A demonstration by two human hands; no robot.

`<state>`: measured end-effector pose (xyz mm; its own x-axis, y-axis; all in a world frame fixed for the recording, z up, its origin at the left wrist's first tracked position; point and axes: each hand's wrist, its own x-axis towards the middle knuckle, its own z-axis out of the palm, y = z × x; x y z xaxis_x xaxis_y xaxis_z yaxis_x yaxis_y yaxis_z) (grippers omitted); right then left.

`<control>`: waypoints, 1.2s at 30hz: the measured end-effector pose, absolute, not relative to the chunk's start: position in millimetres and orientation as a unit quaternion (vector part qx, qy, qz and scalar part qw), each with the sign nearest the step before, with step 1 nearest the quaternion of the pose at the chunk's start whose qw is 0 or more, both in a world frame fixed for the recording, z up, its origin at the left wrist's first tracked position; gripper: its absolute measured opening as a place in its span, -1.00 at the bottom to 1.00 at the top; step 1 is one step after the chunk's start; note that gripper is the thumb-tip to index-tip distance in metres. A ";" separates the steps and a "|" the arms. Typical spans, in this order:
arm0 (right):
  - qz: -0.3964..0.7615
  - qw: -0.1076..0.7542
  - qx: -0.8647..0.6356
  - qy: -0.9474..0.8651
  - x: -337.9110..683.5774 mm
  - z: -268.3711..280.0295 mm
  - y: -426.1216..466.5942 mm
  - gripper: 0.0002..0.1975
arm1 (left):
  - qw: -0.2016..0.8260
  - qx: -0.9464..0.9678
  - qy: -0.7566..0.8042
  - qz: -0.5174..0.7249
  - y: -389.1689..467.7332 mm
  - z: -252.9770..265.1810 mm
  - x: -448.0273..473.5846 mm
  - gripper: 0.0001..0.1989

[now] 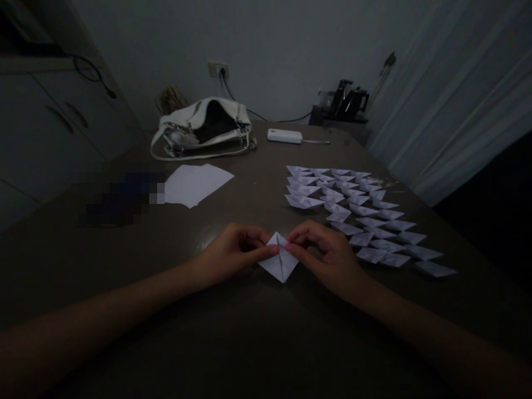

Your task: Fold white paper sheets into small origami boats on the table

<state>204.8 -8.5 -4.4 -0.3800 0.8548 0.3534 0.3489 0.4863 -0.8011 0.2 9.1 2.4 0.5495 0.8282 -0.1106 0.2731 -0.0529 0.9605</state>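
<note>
A folded white paper (281,267), diamond-shaped with a seam down its middle, is held between both hands just above the dark table. My left hand (239,246) pinches its left side, thumb on the front face and fingers behind. On the opposite side my right hand (326,255) grips it the same way, thumb and forefinger near the upper right edge. The fingers behind the paper are partly hidden. To the right, several white folded paper boats (361,210) stand in rows. A stack of white paper sheets (197,185) lies farther back on the left.
At the back of the table (266,158) sit a white handbag (203,127) and a white power strip or similar device (285,136). A pixelated dark item (120,199) is at left. Behind are a kettle (355,104), a wall socket (218,70) and a pale curtain (440,94).
</note>
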 end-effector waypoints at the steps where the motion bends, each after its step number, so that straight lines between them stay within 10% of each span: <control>1: 0.323 0.395 -0.392 -0.766 204.8 -4.6 -8.5 -0.93 | 0.560 0.678 0.405 0.249 8.8 2.3 0.3 -0.74; 36: 0.499 0.373 -0.447 -0.642 204.1 -8.1 -1.9 -0.67 | 0.504 0.685 0.425 0.310 8.2 5.7 -2.3 -0.74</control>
<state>204.1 -1.9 -8.1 -0.3223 0.9461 0.0315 0.2023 0.1014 -0.9741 -2.3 8.2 5.7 0.4459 0.8951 -0.0039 0.2711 -0.1309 0.9536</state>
